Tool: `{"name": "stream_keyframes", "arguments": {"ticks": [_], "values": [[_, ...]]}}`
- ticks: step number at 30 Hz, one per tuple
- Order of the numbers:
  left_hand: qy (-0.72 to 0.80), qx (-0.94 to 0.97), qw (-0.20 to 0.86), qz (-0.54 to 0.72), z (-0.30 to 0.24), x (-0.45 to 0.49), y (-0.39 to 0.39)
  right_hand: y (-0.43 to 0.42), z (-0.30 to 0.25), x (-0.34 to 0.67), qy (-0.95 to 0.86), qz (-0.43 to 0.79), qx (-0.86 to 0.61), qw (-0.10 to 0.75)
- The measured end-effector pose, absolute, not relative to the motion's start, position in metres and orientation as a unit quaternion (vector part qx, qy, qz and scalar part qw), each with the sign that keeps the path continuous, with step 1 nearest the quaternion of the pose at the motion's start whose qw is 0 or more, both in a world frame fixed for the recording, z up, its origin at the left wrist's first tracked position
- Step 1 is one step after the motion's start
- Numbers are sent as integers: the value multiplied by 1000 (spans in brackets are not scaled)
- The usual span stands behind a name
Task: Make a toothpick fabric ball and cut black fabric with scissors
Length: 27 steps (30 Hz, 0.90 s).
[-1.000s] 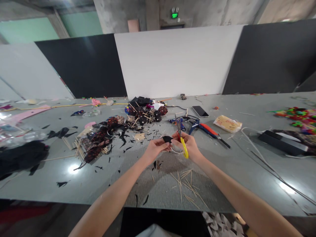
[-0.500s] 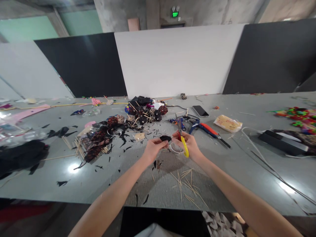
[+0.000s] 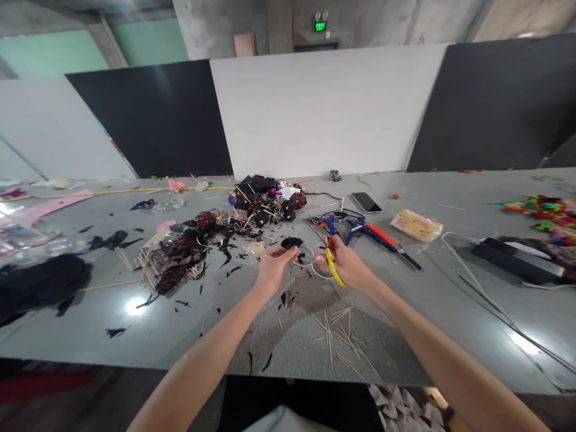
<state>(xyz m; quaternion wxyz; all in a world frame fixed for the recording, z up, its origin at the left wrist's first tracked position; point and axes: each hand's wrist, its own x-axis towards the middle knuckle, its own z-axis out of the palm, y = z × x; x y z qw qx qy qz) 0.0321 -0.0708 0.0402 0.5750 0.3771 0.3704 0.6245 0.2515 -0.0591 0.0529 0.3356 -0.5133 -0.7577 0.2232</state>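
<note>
My left hand (image 3: 272, 267) pinches a small black scrap of fabric (image 3: 291, 242) above the grey table (image 3: 405, 300). My right hand (image 3: 347, 266) is closed round yellow-handled scissors (image 3: 332, 257), whose blades point up and to the left. Two small clear rings (image 3: 310, 259) lie on the table between the hands. Loose wooden sticks (image 3: 337, 336) are scattered just in front of my wrists.
A heap of dark fabric balls with sticks (image 3: 252, 213) lies beyond the hands, black offcuts (image 3: 112, 241) to the left. A blue glue gun (image 3: 330, 223), orange-handled pliers (image 3: 384, 237), a phone (image 3: 365, 202), a yellow packet (image 3: 416, 225) and a black box (image 3: 513, 258) lie to the right.
Both hands moved away from me and lower. The left hand drew the black scrap away from the scissors, and the scissors tipped to the left.
</note>
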Motion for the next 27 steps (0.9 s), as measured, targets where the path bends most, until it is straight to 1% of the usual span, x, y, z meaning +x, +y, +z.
{"name": "stream_keyframes", "arguments": {"ticks": [3,10,15,27], "values": [[357,356,591,629,44,32,-72,-60,54,251,-782,191,-502,317],[355,358,593,628,42,30,-70,-62,53,245,-807,140,-476,320],[350,348,595,634,40,30,-68,-69,58,244,-826,113,-470,289],[350,377,583,629,35,26,-64,-71,64,247,-841,123,-466,247]]}}
